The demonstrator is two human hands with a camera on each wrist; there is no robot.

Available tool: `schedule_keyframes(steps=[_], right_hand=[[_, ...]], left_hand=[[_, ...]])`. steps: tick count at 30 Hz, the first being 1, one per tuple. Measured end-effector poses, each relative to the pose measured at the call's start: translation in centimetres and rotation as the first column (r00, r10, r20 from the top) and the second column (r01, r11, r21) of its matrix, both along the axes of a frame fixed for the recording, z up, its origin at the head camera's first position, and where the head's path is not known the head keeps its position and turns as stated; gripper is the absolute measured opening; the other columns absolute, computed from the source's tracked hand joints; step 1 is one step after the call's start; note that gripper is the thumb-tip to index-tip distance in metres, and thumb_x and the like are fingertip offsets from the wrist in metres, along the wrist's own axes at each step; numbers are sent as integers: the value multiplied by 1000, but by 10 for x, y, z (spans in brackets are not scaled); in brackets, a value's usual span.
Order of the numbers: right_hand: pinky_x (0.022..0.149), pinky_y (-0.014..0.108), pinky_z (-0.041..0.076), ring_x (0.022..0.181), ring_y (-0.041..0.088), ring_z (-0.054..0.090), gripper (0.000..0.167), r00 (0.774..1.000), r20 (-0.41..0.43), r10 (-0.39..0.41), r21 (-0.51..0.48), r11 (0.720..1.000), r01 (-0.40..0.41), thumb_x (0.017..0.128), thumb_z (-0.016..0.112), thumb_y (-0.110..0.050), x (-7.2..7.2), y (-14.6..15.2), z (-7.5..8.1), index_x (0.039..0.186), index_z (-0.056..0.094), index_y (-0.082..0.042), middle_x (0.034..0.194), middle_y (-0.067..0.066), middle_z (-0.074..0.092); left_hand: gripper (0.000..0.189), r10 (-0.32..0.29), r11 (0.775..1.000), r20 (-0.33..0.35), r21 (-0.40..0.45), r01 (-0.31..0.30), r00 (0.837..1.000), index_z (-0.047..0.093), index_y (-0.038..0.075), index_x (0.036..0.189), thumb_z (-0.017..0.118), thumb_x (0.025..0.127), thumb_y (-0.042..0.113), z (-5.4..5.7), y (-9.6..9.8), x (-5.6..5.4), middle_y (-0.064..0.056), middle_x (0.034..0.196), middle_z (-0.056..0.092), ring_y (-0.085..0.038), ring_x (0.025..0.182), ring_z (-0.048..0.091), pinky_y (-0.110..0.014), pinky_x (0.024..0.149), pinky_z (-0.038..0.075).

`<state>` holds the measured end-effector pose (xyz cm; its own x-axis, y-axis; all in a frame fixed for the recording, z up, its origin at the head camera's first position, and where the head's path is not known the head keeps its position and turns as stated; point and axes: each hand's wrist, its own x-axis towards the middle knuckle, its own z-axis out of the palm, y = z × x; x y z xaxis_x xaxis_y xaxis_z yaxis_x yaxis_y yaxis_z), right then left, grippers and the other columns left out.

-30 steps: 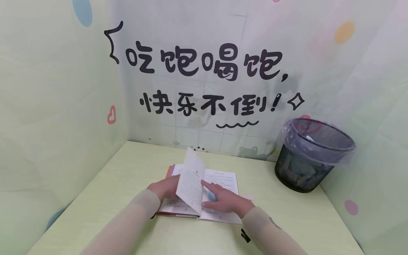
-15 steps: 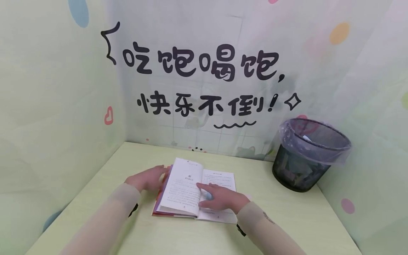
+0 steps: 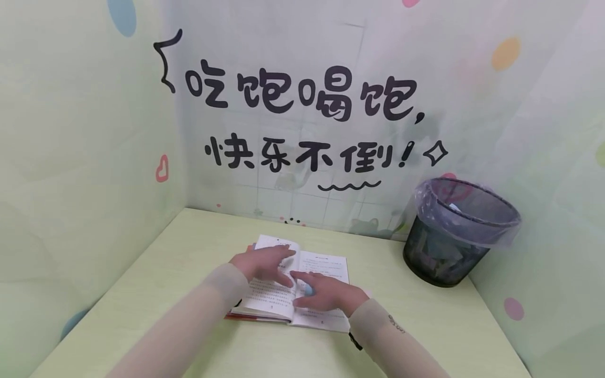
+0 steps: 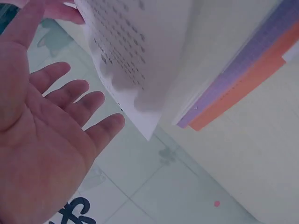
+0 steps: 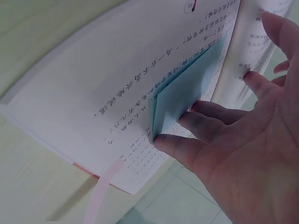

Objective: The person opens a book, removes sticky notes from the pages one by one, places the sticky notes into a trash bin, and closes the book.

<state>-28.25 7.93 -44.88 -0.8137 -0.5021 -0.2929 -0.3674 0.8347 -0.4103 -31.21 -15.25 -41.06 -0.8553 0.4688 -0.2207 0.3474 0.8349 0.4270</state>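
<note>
An open book point(image 3: 326, 264) lies on the table, printed pages facing up. Above its left page is my left hand point(image 3: 264, 263), fingers spread toward the spine; in the left wrist view its palm and straight fingers show beside the page point(image 4: 135, 93), holding nothing. My right hand point(image 3: 328, 295) rests on the right page, thumb and forefinger reaching toward the spine. A folded blue paper slip point(image 5: 187, 88) lies on that page, and several fingertips of the right hand touch its edge in the right wrist view.
A black mesh waste bin point(image 3: 446, 252) with a clear purple liner stands at the table's back right. Printed cloth walls point(image 3: 302, 205) close off the back and sides. A pink ribbon point(image 5: 103, 186) hangs out of the book's edge.
The left hand turned a page over to the left, let it go beyond the book's left edge, then came back right over the left page. The right hand stayed on the right page.
</note>
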Motion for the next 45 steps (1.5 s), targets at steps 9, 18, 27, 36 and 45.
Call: schedule_keyframes(steps=[9, 18, 27, 36, 45], right_hand=[[127, 68, 39, 164, 37, 40, 78, 1000, 0, 9, -14, 1000, -9, 103, 66, -61, 0, -3, -2, 172, 35, -41, 173, 11, 47], [128, 56, 43, 154, 38, 54, 107, 997, 28, -72, -31, 997, 73, 100, 68, -61, 3, -7, -3, 176, 13, -12, 168, 24, 50], [129, 56, 42, 156, 37, 52, 104, 997, 32, -69, -48, 996, 71, 100, 70, -57, 4, -2, -5, 176, 17, -10, 172, 22, 44], [130, 57, 41, 158, 40, 48, 72, 991, -101, -89, 22, 995, 92, 104, 71, -37, -9, 14, -2, 163, 48, -4, 167, 21, 52], [106, 51, 58, 106, 26, 64, 34, 943, -242, -228, 114, 959, 261, 102, 73, -27, -21, 38, -6, 126, 76, -4, 121, 13, 69]], left_hand=[[88, -58, 990, 0, -130, 57, 998, 44, 20, 170, 83, 97, 50, -13, 13, 10, -7, 182, 31, -35, 168, 33, -60, 133, 34], [94, -4, 997, 37, -74, 7, 999, 36, 21, 173, 85, 96, 44, -18, 10, 13, -6, 183, 28, -37, 167, 33, -57, 135, 32], [91, -15, 995, 18, -100, 17, 1000, 40, 18, 172, 84, 97, 44, -24, 20, 13, -9, 182, 31, -35, 166, 37, -54, 134, 35], [94, 7, 991, -7, -131, -8, 1000, 39, 20, 172, 82, 95, 50, -31, 29, 14, -7, 182, 30, -34, 166, 36, -57, 132, 37], [95, 27, 992, 0, -124, -27, 1000, 38, 23, 173, 83, 94, 53, -34, 31, 13, -4, 183, 30, -32, 167, 34, -56, 135, 34]])
